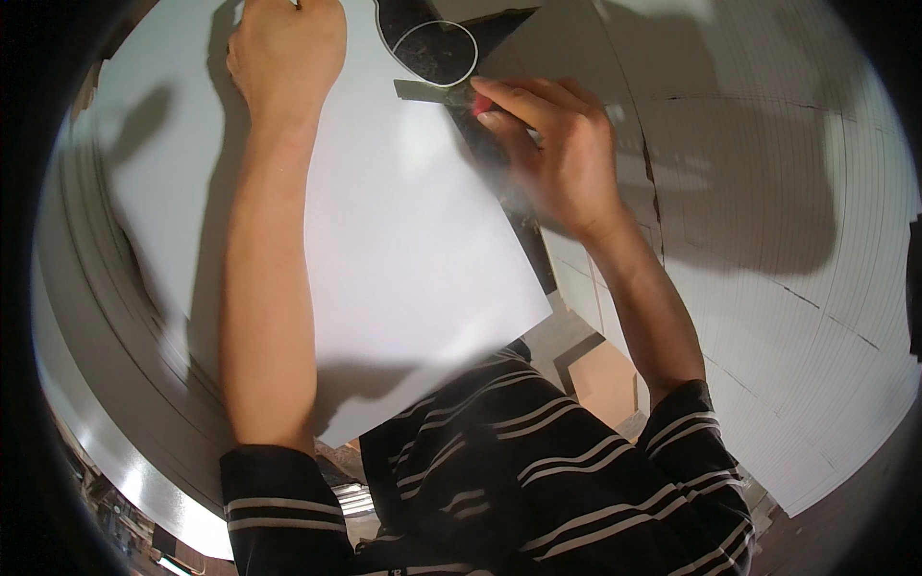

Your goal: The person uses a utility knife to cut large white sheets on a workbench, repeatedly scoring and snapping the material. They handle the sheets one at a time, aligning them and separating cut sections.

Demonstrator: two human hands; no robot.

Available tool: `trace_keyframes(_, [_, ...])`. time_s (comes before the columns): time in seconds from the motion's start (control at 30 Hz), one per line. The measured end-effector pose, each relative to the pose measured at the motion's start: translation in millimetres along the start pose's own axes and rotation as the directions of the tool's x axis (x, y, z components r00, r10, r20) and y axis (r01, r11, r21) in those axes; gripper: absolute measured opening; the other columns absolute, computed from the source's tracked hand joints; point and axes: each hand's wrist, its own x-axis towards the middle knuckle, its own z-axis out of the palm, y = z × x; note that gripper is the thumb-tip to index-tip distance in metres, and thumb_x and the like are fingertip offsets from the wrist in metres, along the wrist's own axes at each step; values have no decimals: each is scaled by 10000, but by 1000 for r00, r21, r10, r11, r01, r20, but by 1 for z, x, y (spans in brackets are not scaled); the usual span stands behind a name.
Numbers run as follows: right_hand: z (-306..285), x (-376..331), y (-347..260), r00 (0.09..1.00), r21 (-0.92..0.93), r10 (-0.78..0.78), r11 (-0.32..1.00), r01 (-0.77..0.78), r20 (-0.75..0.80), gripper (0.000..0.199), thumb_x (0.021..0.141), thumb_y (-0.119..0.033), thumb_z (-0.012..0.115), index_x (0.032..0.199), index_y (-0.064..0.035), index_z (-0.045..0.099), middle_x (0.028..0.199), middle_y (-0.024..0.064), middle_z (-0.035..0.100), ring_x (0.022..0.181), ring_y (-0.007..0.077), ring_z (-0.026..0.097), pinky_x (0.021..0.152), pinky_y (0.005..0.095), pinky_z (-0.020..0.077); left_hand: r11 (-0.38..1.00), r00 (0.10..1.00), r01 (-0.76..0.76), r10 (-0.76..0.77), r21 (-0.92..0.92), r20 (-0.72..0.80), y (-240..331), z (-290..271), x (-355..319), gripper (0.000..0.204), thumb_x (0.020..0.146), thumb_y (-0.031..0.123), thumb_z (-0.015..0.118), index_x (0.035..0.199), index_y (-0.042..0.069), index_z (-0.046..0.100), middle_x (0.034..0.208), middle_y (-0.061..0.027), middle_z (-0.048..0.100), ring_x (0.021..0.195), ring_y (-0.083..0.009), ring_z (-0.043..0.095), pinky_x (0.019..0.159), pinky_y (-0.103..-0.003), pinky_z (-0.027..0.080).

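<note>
White sheet (403, 240) under left hand (286, 53), fingers curled together, right hand (557, 154) fingers clamped on red-handled cutter (451, 94) at sheet's edge.

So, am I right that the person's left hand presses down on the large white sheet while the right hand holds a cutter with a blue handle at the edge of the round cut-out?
Not quite: the head view shows the handle in the right hand is red, not blue. The rest holds: the left hand presses on the large white sheet, and the cutter sits by the round cut-out.
</note>
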Motion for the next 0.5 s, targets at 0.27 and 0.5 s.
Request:
trace_keyframes(0.27, [1,26,13,992,32,-115,993,114,49,197,854,-194,797,1050,-172,807,970,-7,769,832,241,694,800,393,539,969,967,238,-229,-66,113,6,3,11,370,1081,225,445,1352,30,603,1332,-261,643,1194,-424,652,1053,-475,508])
trace_keyframes(0.5, [14,35,12,994,-15,-107,994,107,23,191,877,-230,773,1061,-193,804,959,-14,767,824,257,688,758,404,539,990,992,-49,32,-136,-124,-7,13,8,382,1085,229,436,1355,12,597,1323,-262,643,1232,-426,621,1092,-466,459])
